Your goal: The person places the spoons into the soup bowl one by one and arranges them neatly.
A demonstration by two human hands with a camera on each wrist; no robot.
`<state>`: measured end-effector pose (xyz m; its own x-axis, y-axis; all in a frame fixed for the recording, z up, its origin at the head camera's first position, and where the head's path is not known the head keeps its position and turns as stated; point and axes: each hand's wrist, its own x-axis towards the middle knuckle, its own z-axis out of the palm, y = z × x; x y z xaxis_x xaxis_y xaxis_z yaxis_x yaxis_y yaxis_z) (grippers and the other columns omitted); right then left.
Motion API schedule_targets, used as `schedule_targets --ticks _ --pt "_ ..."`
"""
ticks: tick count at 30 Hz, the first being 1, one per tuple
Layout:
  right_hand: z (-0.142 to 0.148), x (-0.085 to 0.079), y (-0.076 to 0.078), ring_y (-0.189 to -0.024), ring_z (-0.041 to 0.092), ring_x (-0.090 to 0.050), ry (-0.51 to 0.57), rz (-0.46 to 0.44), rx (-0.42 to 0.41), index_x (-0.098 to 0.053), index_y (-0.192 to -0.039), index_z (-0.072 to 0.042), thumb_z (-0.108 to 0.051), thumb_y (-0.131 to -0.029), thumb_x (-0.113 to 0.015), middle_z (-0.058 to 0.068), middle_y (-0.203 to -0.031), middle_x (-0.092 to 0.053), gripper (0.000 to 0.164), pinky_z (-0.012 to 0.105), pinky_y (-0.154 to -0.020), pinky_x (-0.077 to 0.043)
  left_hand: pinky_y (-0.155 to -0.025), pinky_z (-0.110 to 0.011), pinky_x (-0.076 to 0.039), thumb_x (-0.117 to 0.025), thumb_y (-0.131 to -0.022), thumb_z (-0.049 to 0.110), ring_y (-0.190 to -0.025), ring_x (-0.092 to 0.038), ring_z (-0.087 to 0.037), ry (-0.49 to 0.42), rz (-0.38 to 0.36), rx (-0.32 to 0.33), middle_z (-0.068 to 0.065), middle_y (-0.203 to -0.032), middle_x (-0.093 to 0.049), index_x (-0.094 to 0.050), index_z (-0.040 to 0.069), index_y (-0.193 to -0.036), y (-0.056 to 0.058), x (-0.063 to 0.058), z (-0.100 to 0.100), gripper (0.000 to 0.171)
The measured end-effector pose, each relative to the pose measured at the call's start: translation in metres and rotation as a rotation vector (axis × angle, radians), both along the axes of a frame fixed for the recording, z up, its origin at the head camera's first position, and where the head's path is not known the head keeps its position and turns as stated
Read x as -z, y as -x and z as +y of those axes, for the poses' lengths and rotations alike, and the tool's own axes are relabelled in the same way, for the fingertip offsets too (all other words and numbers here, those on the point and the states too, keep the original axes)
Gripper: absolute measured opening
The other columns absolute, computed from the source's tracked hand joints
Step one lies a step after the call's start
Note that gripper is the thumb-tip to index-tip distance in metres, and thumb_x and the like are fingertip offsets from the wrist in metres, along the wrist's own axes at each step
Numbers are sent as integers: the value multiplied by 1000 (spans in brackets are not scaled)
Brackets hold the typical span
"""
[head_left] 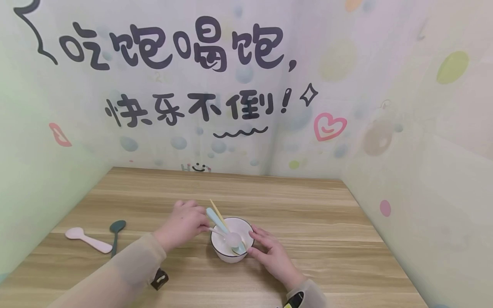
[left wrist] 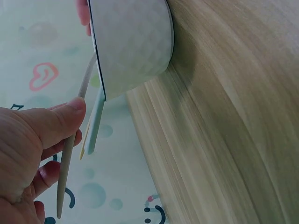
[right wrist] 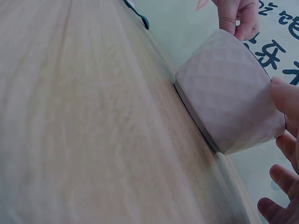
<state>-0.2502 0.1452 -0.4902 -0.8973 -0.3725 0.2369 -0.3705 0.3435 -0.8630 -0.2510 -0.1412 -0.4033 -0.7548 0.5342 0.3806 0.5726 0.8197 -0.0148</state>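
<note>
A white bowl with a dark rim and a faceted outside stands on the wooden table. Over its opening, my left hand pinches a pale spoon by the handle, between thumb and fingers. The spoon's head hangs inside the bowl's outline. Leaning in the bowl, a light blue spoon and a thin yellow-handled utensil stick out past the far rim; their lower ends are partly covered by the pale spoon. My right hand holds the bowl's right side, thumb and fingers at the rim.
To the left on the table lie a pink spoon and a dark green spoon, the green one's handle partly behind my left sleeve. Behind the table rises a printed wall, with side walls at left and right.
</note>
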Motion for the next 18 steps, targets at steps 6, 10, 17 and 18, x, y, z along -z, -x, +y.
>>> schedule_targets --ticks 6,10,17,18 --pt "0 -3 -3 -138 28 -34 -8 15 -10 -61 -129 -9 -28 -85 -73 3 -145 -46 50 53 -111 -21 -70 -36 -28 -81 -71 30 -81 -47 -15 5 11 38 14 -80 -62 -75 28 -79 3 0 4 9" --pt "1 -3 -3 -138 28 -34 -7 18 -15 -61 -130 -9 -30 -85 -73 3 -145 -46 51 54 -111 -21 -70 -36 -28 -80 -72 30 -80 -45 -14 16 21 51 14 -79 -60 -75 27 -78 3 1 6 9" --pt "0 -2 -2 -138 28 -35 -6 18 -14 -61 -129 -9 -29 -85 -73 4 -145 -46 51 53 -111 -21 -69 -36 -27 -80 -72 27 -79 -44 -14 34 22 66 13 -81 -61 -76 25 -79 4 1 10 9" --pt "0 -2 -2 -138 28 -35 -8 20 -14 -61 -129 -8 -30 -85 -73 4 -145 -46 51 53 -111 -22 -70 -36 -28 -80 -72 27 -79 -44 -14 39 21 66 12 -81 -61 -76 25 -80 4 0 10 9"
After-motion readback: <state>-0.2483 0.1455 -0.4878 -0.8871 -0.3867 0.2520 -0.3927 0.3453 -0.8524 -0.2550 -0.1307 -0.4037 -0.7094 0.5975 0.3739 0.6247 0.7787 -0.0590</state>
